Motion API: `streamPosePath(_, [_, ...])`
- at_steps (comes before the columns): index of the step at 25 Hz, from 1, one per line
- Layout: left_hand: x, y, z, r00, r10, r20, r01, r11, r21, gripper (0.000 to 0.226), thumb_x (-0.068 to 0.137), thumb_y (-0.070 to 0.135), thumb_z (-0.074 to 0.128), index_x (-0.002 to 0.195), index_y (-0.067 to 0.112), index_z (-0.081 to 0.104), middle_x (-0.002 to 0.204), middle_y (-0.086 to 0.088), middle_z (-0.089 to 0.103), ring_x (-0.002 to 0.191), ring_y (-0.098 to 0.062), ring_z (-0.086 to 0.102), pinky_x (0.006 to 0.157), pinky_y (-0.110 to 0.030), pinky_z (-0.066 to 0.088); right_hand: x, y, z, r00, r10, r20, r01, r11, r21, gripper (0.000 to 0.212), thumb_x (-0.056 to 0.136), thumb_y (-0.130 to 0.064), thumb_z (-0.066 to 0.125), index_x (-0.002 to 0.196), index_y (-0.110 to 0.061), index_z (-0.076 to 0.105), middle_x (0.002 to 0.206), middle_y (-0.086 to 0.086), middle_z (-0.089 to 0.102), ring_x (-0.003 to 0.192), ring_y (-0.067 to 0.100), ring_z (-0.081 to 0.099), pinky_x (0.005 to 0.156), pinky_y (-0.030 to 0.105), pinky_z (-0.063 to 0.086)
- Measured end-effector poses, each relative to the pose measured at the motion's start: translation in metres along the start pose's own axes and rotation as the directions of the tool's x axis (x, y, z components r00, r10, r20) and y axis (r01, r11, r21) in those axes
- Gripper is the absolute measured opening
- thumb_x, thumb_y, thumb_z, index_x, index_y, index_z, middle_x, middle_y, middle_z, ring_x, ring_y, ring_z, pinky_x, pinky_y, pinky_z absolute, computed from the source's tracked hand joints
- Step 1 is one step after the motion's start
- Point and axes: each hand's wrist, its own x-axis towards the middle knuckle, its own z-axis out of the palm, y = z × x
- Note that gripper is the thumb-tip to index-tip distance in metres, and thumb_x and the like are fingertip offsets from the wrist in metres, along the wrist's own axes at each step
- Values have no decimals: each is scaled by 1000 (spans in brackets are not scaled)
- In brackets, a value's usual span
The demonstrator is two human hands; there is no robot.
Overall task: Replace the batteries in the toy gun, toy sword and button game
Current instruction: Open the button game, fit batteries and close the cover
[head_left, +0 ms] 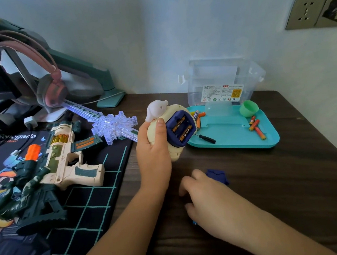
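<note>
Left hand (152,149) grips the game (169,127) — two batteries (181,130) bared; right hand (209,197), blurred, over the desk (271,179) beside the cover (217,175) — its grip I cannot tell.

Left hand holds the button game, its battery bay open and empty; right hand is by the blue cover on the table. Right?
Not empty: the head view shows two batteries seated inside the opened button game. The rest stands.

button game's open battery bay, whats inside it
Two batteries lie side by side in the blue bay of the button game. Whatever sits beneath them is covered.
</note>
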Motion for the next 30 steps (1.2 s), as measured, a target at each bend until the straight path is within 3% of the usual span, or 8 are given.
streamPosePath(10, [3,3,-2,997,-68,-23,65,994,-84,37,85,60,57,108,33,68,110,-6,72,104,-34,69,83,-64,55,9,16,-13,995,102,-16,-94,958,272,39,81,-18,69,115,-27,51,106,-7,60,88,8,60,75,24,51])
streamPosePath(12, [4,3,-3,997,-77,-21,75,991,-110,40,83,61,57,109,33,68,110,-6,72,104,-34,69,83,-66,54,17,34,-32,976,216,-20,-137,687,713,30,82,-9,67,109,-18,59,94,2,67,71,10,62,63,23,53])
streamPosePath(15, [3,2,-2,996,-88,3,88,990,-110,37,83,60,57,108,35,68,110,-5,73,103,-33,70,83,-65,55,32,50,-65,957,279,79,-31,-171,985,22,87,4,53,107,-4,60,89,15,63,59,13,60,52,21,54])
streamPosePath(17, [2,2,-1,997,-77,5,77,993,-89,34,83,61,57,104,37,69,108,-5,73,102,-34,70,82,-65,55,38,47,-78,970,236,57,20,-309,951,19,90,-1,48,104,-6,60,84,12,59,55,12,56,45,20,50])
streamPosePath(18, [3,3,-1,998,-68,-4,68,995,-74,36,82,62,57,104,36,69,107,-5,73,101,-34,70,81,-65,55,41,43,-81,972,235,6,38,-182,983,18,91,-5,48,102,-9,61,79,8,55,51,9,49,39,18,43])
streamPosePath(20, [4,5,-2,999,-42,-18,41,999,-34,41,80,63,57,104,31,69,103,-6,72,98,-35,69,79,-65,55,46,35,-76,941,199,-275,143,502,853,17,94,-14,51,98,-19,66,68,-1,47,49,7,39,41,22,35])
streamPosePath(22, [6,7,-4,1000,-18,-21,18,1000,-10,41,80,62,57,102,29,70,101,-7,72,97,-35,69,78,-65,55,49,32,-68,851,-51,-522,216,941,260,18,94,-24,54,102,-33,68,61,-13,44,55,4,43,53,22,38])
streamPosePath(30, [15,17,-12,998,-59,18,58,997,45,47,74,63,59,100,26,73,100,-11,73,99,-40,68,81,-67,53,52,38,-66,868,-300,-396,346,937,48,20,91,-37,58,110,-42,60,69,-23,54,70,-4,50,62,14,37])
